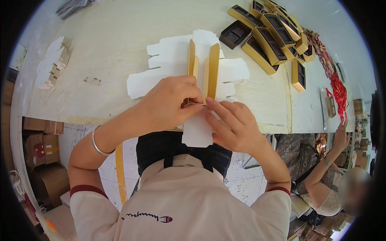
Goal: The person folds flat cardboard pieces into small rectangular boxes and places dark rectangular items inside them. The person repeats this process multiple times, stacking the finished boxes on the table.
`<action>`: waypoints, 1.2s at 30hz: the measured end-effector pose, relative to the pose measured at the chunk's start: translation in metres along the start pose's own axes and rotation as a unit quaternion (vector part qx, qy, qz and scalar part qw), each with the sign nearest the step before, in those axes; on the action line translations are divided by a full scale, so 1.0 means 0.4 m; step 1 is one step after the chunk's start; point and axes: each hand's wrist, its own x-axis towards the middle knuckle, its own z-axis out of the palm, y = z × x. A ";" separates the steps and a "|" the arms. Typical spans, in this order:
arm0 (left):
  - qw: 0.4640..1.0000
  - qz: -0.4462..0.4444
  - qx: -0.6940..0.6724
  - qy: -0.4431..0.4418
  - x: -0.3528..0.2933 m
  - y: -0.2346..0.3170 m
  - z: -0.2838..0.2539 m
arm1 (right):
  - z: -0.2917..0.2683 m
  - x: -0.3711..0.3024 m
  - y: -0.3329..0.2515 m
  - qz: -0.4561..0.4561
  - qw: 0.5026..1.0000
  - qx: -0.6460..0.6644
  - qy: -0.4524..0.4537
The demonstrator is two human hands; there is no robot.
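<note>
Between my hands at the table's front edge is a partly folded carton (211, 76), gold on its raised side walls and white on its flaps. My left hand (175, 98) is closed in a pinch on the carton's near left corner. At the near right corner my right hand (233, 120) grips the folded edge, thumb and forefinger almost meeting the left fingers. One white end flap (197, 130) hangs toward me past the table edge. Beneath and beyond the carton lie flat white carton blanks (169, 50) with notched edges.
A pile of gold boxes with black inserts (271, 42) lies at the far right. Red ribbons (339, 94) trail along the right side, near a co-worker's hand (341, 136). Folded white pieces (54, 62) stand at the left. Brown cardboard boxes (48, 172) sit below the table.
</note>
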 end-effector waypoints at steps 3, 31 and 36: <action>0.999 0.016 -0.039 -0.034 0.005 0.009 -0.011 | 0.004 0.011 -0.001 0.148 0.968 0.188 0.074; 0.975 0.143 0.138 -0.103 -0.009 -0.002 -0.109 | -0.058 0.053 0.175 0.147 0.984 0.095 0.011; 0.877 0.193 0.423 0.120 -0.002 0.048 -0.133 | -0.055 0.069 0.126 0.121 0.991 -0.055 -0.006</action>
